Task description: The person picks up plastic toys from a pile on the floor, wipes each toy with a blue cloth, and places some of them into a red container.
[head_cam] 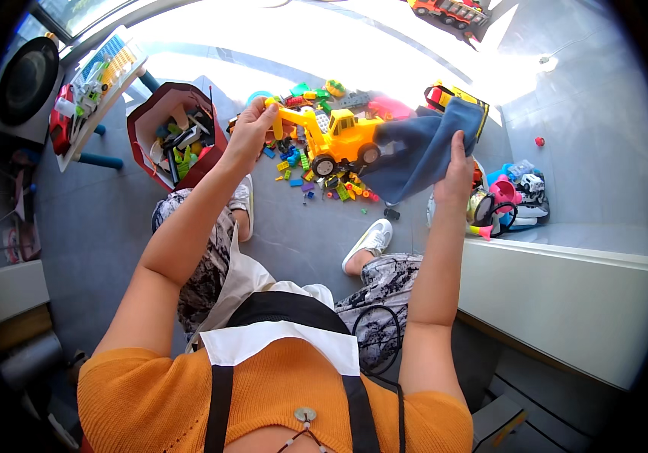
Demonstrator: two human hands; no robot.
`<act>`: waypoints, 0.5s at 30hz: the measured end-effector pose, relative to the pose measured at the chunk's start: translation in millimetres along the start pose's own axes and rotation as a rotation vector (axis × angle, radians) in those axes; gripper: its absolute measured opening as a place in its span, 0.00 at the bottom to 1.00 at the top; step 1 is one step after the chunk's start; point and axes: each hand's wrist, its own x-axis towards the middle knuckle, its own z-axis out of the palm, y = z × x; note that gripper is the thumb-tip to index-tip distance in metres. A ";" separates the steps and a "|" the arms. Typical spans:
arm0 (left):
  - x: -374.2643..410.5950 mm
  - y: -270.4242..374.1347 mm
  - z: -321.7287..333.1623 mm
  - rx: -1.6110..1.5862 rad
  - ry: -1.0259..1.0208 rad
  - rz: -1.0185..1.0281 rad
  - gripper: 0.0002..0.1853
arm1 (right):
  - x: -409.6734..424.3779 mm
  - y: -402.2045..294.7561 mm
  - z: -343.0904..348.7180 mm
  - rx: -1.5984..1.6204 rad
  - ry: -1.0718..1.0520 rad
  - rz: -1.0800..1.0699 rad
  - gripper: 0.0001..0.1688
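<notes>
My left hand [258, 123] grips the front arm of a yellow toy excavator [342, 139] with black wheels, holding it above the floor. A blue cloth [411, 156] hangs from my right hand [455, 172], pinched near its right edge. The cloth's left part lies against the toy's rear end and hides some of it. Under the toy, a heap of colourful building blocks [303, 160] spreads over the grey floor. Behind the cloth, a yellow and black toy vehicle [474, 102] is partly covered.
A dark red octagonal box [141, 157] of mixed toys stands left. Farther left, a small white table [115, 85] bears toy vehicles. More toys, including a pink one [506, 192], lie right beside a white panel [556, 294]. An orange toy truck [451, 12] sits at the far right.
</notes>
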 end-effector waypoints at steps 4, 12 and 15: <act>7.4 -4.2 -14.0 0.032 0.011 -0.009 0.12 | 7.0 -11.0 -17.2 -0.215 0.020 -0.125 0.28; 10.6 -4.3 4.1 -0.173 -0.136 -0.177 0.12 | -7.0 17.9 13.7 -0.704 -0.804 -0.064 0.35; 14.0 -12.4 3.3 -0.169 -0.131 -0.232 0.12 | -1.3 34.8 11.1 -0.990 -0.814 -0.208 0.38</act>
